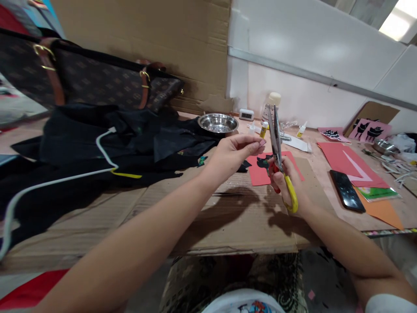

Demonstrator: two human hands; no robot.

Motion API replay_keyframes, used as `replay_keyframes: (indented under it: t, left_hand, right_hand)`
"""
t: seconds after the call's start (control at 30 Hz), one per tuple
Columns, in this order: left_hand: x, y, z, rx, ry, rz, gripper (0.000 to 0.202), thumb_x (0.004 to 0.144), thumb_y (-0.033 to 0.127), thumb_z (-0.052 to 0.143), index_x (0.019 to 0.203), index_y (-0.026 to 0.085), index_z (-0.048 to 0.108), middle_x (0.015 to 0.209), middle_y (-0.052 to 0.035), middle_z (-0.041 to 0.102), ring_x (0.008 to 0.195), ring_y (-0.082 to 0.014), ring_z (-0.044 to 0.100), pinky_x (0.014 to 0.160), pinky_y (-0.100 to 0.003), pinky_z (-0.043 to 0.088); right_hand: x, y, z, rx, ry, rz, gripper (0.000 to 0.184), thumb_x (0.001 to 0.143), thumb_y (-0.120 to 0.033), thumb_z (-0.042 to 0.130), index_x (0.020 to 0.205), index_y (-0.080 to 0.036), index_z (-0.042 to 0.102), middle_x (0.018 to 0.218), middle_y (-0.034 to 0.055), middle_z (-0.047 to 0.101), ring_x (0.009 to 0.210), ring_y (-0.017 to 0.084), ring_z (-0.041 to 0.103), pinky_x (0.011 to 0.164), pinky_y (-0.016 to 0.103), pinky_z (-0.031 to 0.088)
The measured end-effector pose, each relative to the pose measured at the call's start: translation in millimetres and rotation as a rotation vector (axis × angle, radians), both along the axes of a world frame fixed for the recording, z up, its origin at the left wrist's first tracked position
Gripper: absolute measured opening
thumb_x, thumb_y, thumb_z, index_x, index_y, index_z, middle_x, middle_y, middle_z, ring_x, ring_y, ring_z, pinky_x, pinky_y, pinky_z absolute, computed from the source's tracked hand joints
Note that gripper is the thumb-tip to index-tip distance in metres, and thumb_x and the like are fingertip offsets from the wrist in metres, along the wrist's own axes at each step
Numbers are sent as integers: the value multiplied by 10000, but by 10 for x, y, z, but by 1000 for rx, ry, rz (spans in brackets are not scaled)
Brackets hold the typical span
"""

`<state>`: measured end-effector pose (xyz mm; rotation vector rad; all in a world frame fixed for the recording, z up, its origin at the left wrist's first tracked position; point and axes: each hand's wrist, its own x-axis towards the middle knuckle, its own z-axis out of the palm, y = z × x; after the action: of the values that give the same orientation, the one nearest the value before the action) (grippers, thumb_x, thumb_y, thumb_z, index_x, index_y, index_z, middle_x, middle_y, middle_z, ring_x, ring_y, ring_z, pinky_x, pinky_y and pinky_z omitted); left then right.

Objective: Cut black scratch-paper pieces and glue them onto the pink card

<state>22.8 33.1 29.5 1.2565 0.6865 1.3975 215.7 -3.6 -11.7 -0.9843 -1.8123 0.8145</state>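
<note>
My left hand (239, 150) pinches a small piece of pink paper (262, 142) between thumb and fingertips. In my right hand (288, 178) is a pair of scissors (275, 139) with one yellow and one red handle. Their blades point upward, slightly parted, just right of the pink piece and apart from it. Beneath both hands a red paper sheet (257, 177) with black cut-out shapes lies on the cardboard; my right hand hides part of it. A black scrap (243, 166) sits at its left edge.
Black cloth (81, 134) and a white cable (58, 182) cover the left side. A metal bowl (218, 123), a glue stick (263, 129) and a small glue bottle (302, 129) stand behind. To the right lie a phone (347, 191) and red paper (339, 158).
</note>
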Motion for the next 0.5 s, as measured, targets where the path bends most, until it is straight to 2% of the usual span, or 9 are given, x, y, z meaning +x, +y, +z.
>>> replay_keyframes:
  t: [0.17, 0.33, 0.5]
  left_hand:
    - [-4, -15, 12, -47, 8, -24, 405, 613, 481, 963, 844, 185, 812, 807, -17, 784, 788, -150, 732, 869, -319, 619]
    - [0, -23, 6, -26, 30, -40, 399, 657, 483, 936, 872, 172, 809, 809, -29, 786, 787, -161, 738, 857, -340, 633]
    - [-2, -16, -10, -32, 34, -58, 372, 665, 398, 938, 943, 184, 816, 878, -34, 803, 845, -165, 749, 884, -340, 629]
  right_hand:
    - [-9, -15, 8, -34, 85, -6, 582, 924, -769, 543, 1159, -237, 518, 974, 69, 578, 757, 174, 495, 593, 310, 409]
    - [-27, -33, 27, -54, 92, 29, 609, 911, -790, 541, 1157, -234, 499, 976, 55, 556, 743, 158, 470, 585, 297, 387]
    - [-29, -20, 23, -22, 81, 9, 585, 918, -787, 530, 1129, -242, 495, 951, 53, 546, 749, 168, 469, 609, 313, 397]
